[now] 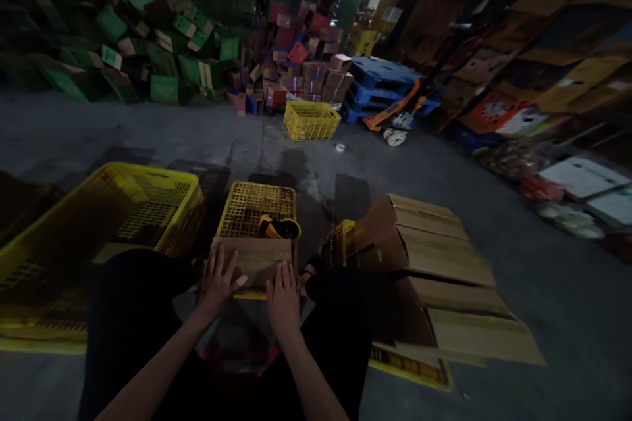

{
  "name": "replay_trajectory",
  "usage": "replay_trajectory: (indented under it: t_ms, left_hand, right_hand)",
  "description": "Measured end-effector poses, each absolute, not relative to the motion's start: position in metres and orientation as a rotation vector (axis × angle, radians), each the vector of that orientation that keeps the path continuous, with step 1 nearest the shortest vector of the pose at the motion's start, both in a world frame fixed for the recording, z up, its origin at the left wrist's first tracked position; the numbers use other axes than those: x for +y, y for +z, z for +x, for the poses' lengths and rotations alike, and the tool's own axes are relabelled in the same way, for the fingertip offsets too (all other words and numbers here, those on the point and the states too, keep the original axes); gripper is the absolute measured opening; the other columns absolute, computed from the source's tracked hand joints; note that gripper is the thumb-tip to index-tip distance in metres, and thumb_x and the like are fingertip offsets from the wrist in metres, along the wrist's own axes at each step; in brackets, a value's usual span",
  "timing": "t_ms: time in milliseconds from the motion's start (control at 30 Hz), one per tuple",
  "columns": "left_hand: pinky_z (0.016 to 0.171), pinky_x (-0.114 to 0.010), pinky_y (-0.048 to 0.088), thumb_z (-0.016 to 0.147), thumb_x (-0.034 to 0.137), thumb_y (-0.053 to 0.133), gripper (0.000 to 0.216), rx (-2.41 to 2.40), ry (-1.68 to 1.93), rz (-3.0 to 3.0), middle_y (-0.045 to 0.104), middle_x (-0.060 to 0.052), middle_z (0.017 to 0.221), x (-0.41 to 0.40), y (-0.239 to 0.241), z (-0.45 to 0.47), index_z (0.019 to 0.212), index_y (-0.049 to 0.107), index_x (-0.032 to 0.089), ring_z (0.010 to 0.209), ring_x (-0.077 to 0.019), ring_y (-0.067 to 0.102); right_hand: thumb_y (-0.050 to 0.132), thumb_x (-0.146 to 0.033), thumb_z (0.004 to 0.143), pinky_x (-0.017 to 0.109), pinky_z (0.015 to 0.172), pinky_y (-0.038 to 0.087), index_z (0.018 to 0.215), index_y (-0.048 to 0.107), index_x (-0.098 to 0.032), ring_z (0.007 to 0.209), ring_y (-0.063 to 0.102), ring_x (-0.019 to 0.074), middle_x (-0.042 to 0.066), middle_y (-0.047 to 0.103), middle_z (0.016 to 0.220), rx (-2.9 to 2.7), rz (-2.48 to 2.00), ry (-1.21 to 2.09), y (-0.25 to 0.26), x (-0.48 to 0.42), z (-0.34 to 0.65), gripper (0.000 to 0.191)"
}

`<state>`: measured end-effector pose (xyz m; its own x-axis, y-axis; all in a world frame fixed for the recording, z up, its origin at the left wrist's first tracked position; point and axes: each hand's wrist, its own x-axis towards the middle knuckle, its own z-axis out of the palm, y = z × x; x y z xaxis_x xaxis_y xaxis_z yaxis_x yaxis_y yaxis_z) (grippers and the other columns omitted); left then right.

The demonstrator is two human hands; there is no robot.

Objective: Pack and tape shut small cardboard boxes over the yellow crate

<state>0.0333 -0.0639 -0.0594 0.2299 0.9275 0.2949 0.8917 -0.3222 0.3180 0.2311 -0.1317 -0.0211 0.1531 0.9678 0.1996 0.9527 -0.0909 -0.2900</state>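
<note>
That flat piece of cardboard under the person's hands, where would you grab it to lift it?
Probably by the cardboard piece's two short ends, from either side: it lies flat across the small yellow crate, so its edges look free. The left hand and right hand press flat on top.

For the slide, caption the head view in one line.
Both hands, left hand and right hand, rest flat on a cardboard piece atop a yellow crate.

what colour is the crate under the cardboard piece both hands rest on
Yellow crate, clearest in the head view.
</note>
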Motion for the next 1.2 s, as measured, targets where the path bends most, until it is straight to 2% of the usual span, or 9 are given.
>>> replay_trajectory:
  t_ms: [167, 267, 333, 467, 600, 733, 967, 1100, 1200]
  left_hand:
    - [0.118, -0.064, 0.026, 0.097, 0.034, 0.05, 0.05, 1.576, 0.645, 2.49, 0.035, -0.015, 0.162, -0.079, -0.061, 0.051, 0.146, 0.057, 0.024, 0.154, -0.0401, 0.018]
    - [0.118, -0.059, 0.03, 0.094, 0.016, 0.044, 0.053, 1.487, 0.658, 2.533, 0.041, -0.017, 0.159, -0.087, -0.065, 0.055, 0.146, 0.057, 0.018, 0.152, -0.0381, 0.024]
    - [0.117, -0.055, 0.033, 0.092, 0.012, 0.043, 0.055, 1.449, 0.691, 2.54, 0.046, -0.019, 0.155, -0.087, -0.067, 0.054, 0.144, 0.057, 0.014, 0.15, -0.0366, 0.029]
    - [0.116, -0.048, 0.037, 0.091, 0.015, 0.046, 0.052, 1.408, 0.7, 2.542, 0.055, -0.017, 0.144, -0.081, -0.071, 0.046, 0.142, 0.059, 0.014, 0.142, -0.0328, 0.041]
    - [0.115, -0.046, 0.039, 0.096, 0.025, 0.048, 0.046, 1.432, 0.641, 2.524, 0.058, -0.011, 0.142, -0.077, -0.068, 0.039, 0.141, 0.059, 0.025, 0.137, -0.0296, 0.045]
    - [0.115, -0.045, 0.037, 0.098, 0.034, 0.051, 0.043, 1.475, 0.644, 2.474, 0.059, -0.011, 0.139, -0.078, -0.063, 0.028, 0.139, 0.06, 0.029, 0.135, -0.0289, 0.048]
    - [0.121, -0.049, 0.032, 0.102, 0.044, 0.044, 0.049, 1.647, 0.825, 2.234, 0.047, -0.011, 0.15, -0.083, -0.065, 0.008, 0.146, 0.053, 0.023, 0.144, -0.0295, 0.038]
    - [0.121, -0.051, 0.032, 0.103, 0.047, 0.038, 0.06, 1.756, 0.863, 1.961, 0.022, -0.012, 0.167, -0.082, -0.07, 0.006, 0.155, 0.037, 0.019, 0.153, -0.0312, 0.023]
    - [0.121, -0.052, 0.031, 0.102, 0.045, 0.038, 0.055, 1.74, 0.861, 1.931, 0.03, -0.012, 0.164, -0.075, -0.071, 0.006, 0.15, 0.045, 0.019, 0.152, -0.0319, 0.026]
  right_hand:
    - [0.038, -0.031, 0.105, 0.054, 0.12, 0.03, 0.148, 0.052, -0.019, 0.146, 0.038, 0.0301, 0.011, 0.054, 0.151, -1.921, -1.996, 0.091, -0.018, -0.124, 0.206, 0.047]
    - [0.039, -0.029, 0.104, 0.051, 0.121, 0.03, 0.147, 0.053, -0.021, 0.143, 0.04, 0.0278, 0.008, 0.058, 0.147, -1.993, -1.94, 0.134, -0.018, -0.12, 0.194, 0.046]
    - [0.038, -0.029, 0.104, 0.051, 0.121, 0.03, 0.148, 0.053, -0.02, 0.142, 0.04, 0.0286, 0.008, 0.058, 0.146, -2.016, -1.907, 0.142, -0.017, -0.118, 0.19, 0.046]
    - [0.04, -0.033, 0.105, 0.05, 0.121, 0.03, 0.148, 0.052, -0.021, 0.14, 0.042, 0.0293, 0.007, 0.059, 0.144, -2.024, -1.857, 0.146, -0.016, -0.117, 0.192, 0.047]
    - [0.043, -0.038, 0.104, 0.054, 0.12, 0.027, 0.147, 0.053, -0.027, 0.135, 0.048, 0.028, 0.008, 0.06, 0.143, -1.975, -1.897, 0.152, -0.011, -0.118, 0.2, 0.045]
    - [0.04, -0.036, 0.106, 0.057, 0.117, 0.03, 0.144, 0.056, -0.023, 0.13, 0.053, 0.0302, 0.011, 0.062, 0.14, -1.85, -2.039, 0.074, -0.007, -0.122, 0.221, 0.044]
    - [0.031, -0.03, 0.107, 0.04, 0.11, 0.045, 0.138, 0.059, -0.013, 0.13, 0.056, 0.0232, 0.016, 0.062, 0.137, -1.707, -1.972, -0.064, -0.029, -0.13, 0.259, 0.045]
    - [0.029, -0.035, 0.108, 0.041, 0.103, 0.052, 0.133, 0.063, -0.015, 0.121, 0.061, 0.023, 0.016, 0.065, 0.129, -1.557, -1.874, 0.025, -0.039, -0.124, 0.263, 0.047]
    - [0.03, -0.038, 0.108, 0.042, 0.103, 0.052, 0.131, 0.064, -0.015, 0.118, 0.062, 0.0234, 0.016, 0.065, 0.128, -1.519, -1.864, 0.068, -0.04, -0.116, 0.263, 0.048]
